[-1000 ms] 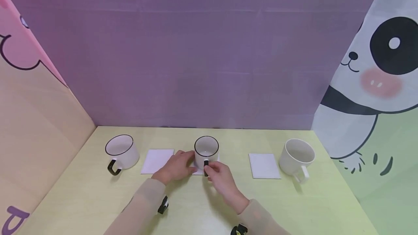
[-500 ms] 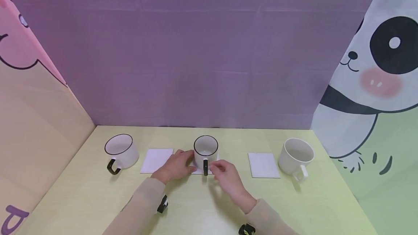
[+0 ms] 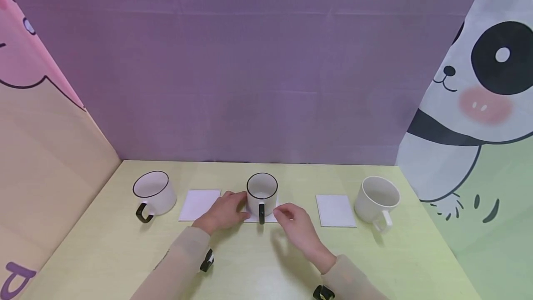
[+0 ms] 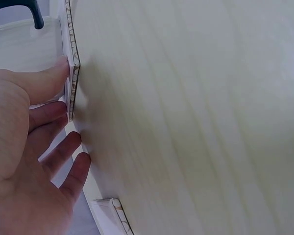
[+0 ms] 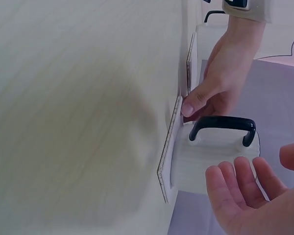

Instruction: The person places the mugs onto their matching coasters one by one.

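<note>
A white mug with a black rim and handle [image 3: 262,193] stands upright on a white square coaster [image 3: 270,218] mid-table, its handle facing me. My left hand [image 3: 226,211] holds this coaster by its left side. In the left wrist view its thumb [image 4: 54,78] lies on the coaster's front corner, with the forefinger at the edge and the outer fingers loose. My right hand [image 3: 297,228] hovers just right of the mug, holding nothing. The right wrist view shows its bent, relaxed fingers [image 5: 240,183] in front of the mug, below the black handle [image 5: 223,122].
Another black-rimmed mug [image 3: 155,193] stands on the left, beside a bare white coaster [image 3: 200,203]. To the right, a plain white mug [image 3: 376,200] stands beside a third coaster [image 3: 336,210]. A purple backdrop [image 3: 266,68] rises behind the table [image 3: 233,267].
My right hand has let go of the middle mug's handle and moved a little to the right. That handle now points straight toward me. My left hand stays at the coaster.
</note>
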Demonstrator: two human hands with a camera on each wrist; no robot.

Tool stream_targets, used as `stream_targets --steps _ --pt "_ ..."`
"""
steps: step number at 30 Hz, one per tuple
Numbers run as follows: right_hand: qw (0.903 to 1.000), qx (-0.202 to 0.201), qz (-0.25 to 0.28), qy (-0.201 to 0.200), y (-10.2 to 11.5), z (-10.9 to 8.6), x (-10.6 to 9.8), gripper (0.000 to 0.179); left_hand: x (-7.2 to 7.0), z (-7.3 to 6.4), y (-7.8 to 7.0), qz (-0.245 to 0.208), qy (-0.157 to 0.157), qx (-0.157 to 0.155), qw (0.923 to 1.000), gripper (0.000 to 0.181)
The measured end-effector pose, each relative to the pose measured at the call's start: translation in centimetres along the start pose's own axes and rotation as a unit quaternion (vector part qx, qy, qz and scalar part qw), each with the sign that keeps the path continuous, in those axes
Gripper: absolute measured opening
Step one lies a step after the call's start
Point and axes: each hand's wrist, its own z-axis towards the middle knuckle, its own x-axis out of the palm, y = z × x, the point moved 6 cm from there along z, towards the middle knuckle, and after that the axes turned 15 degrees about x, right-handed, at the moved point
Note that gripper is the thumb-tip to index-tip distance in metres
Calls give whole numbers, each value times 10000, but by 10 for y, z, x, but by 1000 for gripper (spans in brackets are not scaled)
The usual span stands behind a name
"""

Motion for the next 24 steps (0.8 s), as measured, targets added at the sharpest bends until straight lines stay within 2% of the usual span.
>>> stream_targets --steps 15,24 --pt "9976 -466 -226 -453 5 -8 -17 17 0 0 1 -37 69 -90 9999 58" --pt "9970 -455 -279 -563 4 -10 -26 17 0 0 0 -48 52 -92 9999 57"
